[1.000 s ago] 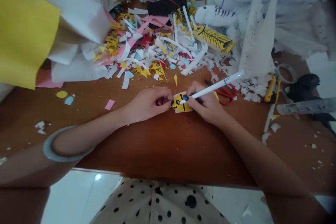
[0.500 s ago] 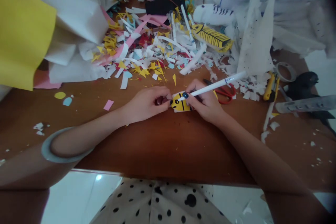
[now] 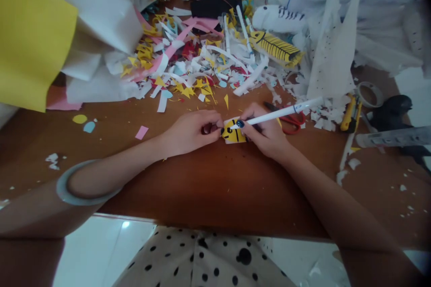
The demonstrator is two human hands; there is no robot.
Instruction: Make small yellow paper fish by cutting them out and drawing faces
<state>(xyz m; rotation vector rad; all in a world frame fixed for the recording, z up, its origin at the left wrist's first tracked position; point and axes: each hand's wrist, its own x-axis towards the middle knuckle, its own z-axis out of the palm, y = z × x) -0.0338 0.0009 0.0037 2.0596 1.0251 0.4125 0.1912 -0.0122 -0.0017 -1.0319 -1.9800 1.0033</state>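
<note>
A small yellow paper fish with black lines and an eye drawn on it lies at the middle of the table, white showing along its edges. My left hand pinches its left tip between thumb and finger. In my right hand is a white marker pen, gripped near the point and slanting up to the right. Its tip meets the fish at the eye, which is now a filled black spot. The right fingers partly cover the fish's right end.
Paper scraps heap across the back, with a larger yellow striped paper fish on them. To the right lie red-handled scissors, a yellow cutter and a tape roll. A yellow sheet hangs over the left side.
The eye on the small fish has grown darker and fuller under the pen tip. Both hands keep their hold. The whole view has shifted slightly.
</note>
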